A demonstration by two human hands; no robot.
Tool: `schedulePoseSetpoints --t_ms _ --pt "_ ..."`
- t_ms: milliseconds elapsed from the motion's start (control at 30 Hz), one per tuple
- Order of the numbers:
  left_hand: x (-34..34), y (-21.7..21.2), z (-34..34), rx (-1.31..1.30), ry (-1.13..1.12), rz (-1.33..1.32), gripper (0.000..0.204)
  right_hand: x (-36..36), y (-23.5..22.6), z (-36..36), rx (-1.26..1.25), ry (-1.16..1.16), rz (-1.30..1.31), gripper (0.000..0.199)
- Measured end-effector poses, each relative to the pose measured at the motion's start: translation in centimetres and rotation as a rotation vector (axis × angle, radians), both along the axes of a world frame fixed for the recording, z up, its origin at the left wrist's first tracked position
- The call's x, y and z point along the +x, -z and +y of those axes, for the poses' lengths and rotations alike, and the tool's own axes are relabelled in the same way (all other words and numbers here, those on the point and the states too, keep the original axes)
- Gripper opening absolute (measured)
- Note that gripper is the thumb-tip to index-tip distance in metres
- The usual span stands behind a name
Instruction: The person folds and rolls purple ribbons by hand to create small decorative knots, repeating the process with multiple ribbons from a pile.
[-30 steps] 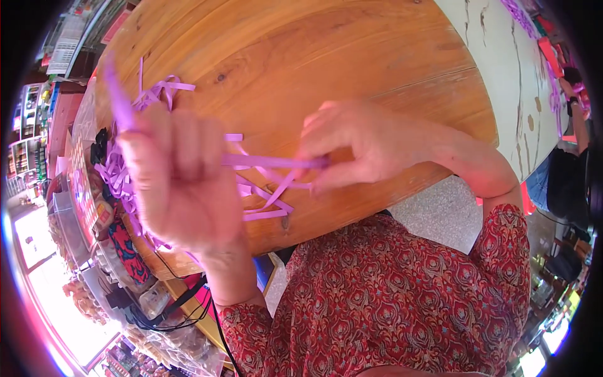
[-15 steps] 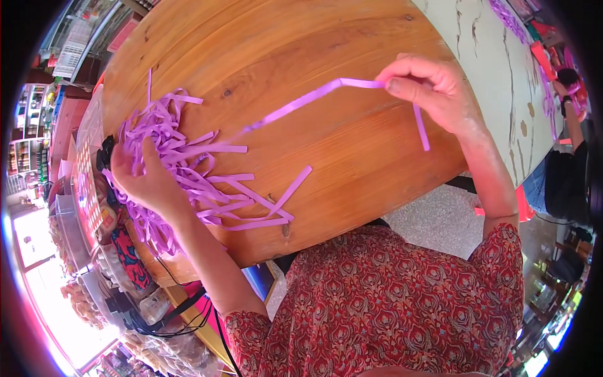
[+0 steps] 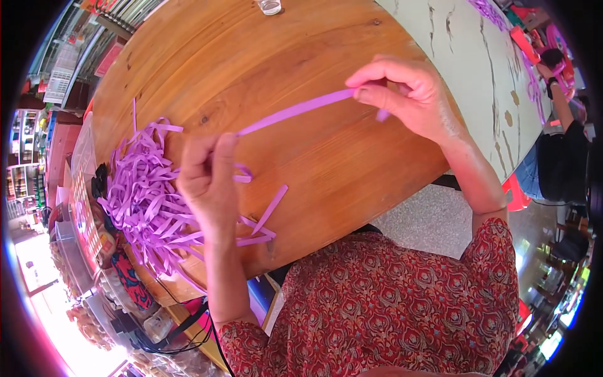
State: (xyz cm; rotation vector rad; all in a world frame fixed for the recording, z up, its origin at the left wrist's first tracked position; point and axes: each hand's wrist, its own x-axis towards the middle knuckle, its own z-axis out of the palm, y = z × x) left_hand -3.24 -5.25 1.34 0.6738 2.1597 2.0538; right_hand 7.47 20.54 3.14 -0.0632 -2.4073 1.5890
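Observation:
A flat purple ribbon strip [image 3: 295,110] is stretched between my two hands above the wooden table [image 3: 301,169]. My left hand [image 3: 210,179] pinches its left end between thumb and fingers. The right end is pinched by my right hand [image 3: 402,94], and a short tail of it shows below those fingers. Left of and partly behind my left hand lies a loose heap of similar purple strips [image 3: 147,195]. Some strips from the heap stick out to the right past my left wrist.
A small clear glass [image 3: 270,6] stands at the table's far edge. A white marbled table [image 3: 477,75] adjoins on the right, where another person's arm [image 3: 562,103] is near more purple strips [image 3: 534,81]. Packages and black cables [image 3: 169,339] crowd the left side.
My left hand has left the heap, moving right, and now grips the strip's left end. The strip has gone from bent to taut. My view has shifted slightly.

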Motion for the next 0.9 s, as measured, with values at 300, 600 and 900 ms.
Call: schedulePoseSetpoints --t_ms 300,600,900 --pt "2.3 -0.4 4.5 -0.302 0.072 0.515 0.029 -1.9 1.1 -2.7 0.189 -0.198 0.327 0.020" --pt "3.2 0.8 5.1 0.123 0.253 -0.279 0.007 -1.1 1.2 -2.0 0.316 -0.107 0.354 0.026" --pt "3.3 0.2 5.0 0.154 0.156 -0.400 0.004 -1.4 0.7 -1.7 0.581 -0.041 0.523 0.034"
